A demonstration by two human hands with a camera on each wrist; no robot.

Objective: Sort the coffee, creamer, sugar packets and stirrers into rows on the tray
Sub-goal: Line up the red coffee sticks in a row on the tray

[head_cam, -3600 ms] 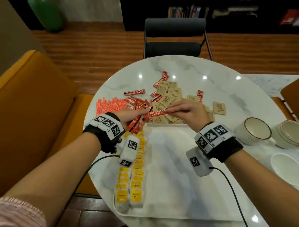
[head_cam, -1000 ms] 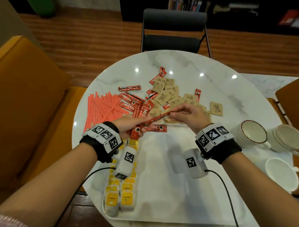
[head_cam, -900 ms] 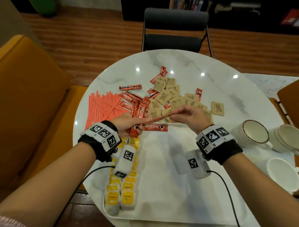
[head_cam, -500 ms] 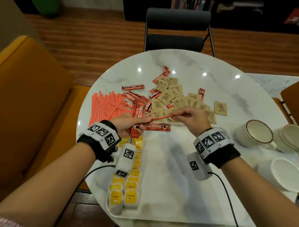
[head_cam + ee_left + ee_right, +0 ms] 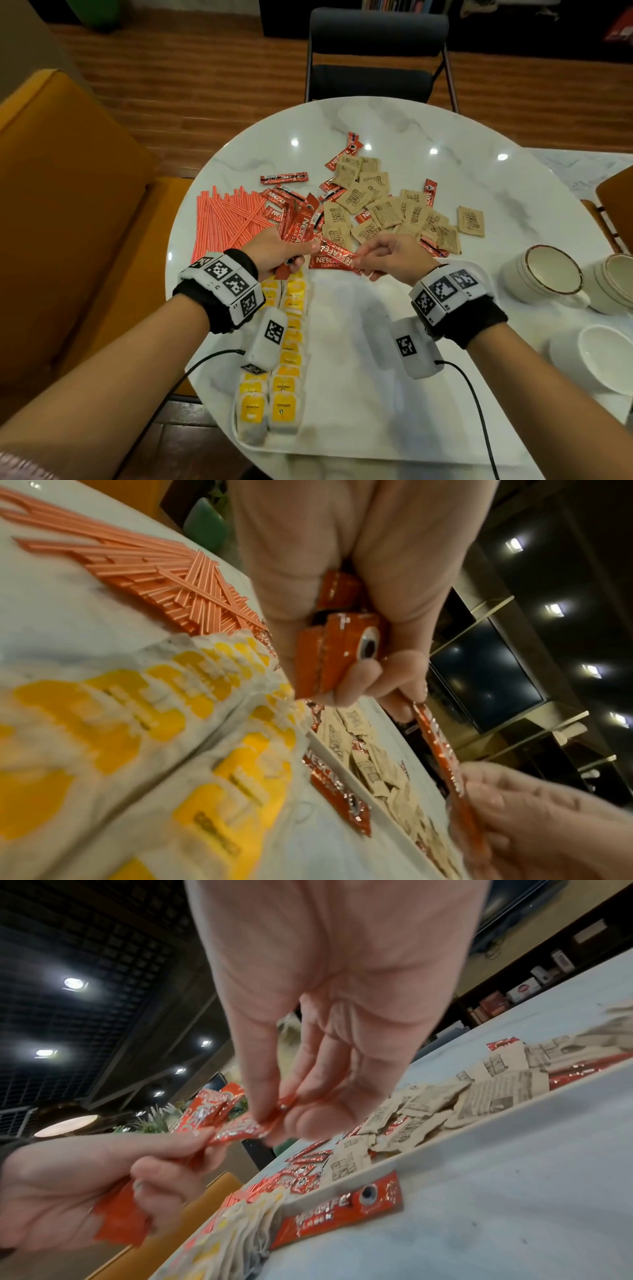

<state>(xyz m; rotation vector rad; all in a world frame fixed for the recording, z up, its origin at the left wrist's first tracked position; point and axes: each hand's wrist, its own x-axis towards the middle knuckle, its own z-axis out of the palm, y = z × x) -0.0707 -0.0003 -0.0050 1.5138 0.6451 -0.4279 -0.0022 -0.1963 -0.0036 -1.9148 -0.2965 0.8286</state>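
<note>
**Both hands on one coffee stick above the tray's far edge**

Left hand (image 5: 274, 251): fingers curled round a bundle of red coffee sticks (image 5: 337, 653), held upright in the fist; thumb and forefinger also pinch the left end of a single coffee stick (image 5: 334, 251). Right hand (image 5: 390, 257): thumb and fingertips (image 5: 308, 1121) pinch the other end of that same stick. The stick spans the gap between the two hands, in the centre of the head view, held above the tray (image 5: 359, 394).

On the tray: one coffee stick lying flat (image 5: 330, 263) along the far edge, just below the held one, label up. Two rows of yellow-and-white creamer packets (image 5: 286, 387) run along the tray's left side, from the far edge to the near edge, packets overlapping. The left wrist view shows the same rows close up, blurred.

On the table (image 5: 496, 192), beyond the tray: orange stirrers (image 5: 226, 219) fanned out at left of centre, roughly parallel with a few crossed. Loose coffee sticks (image 5: 284, 178) scattered to their right. Brown sugar packets (image 5: 383, 209) in a loose heap at centre right, some overlapping red sticks; one sugar packet (image 5: 471, 221) lies apart to the right.

Right edge of the head view: white cups (image 5: 548, 274) on the table. A dark chair (image 5: 376, 51) stands at the top, an orange seat (image 5: 68, 205) at left.
</note>
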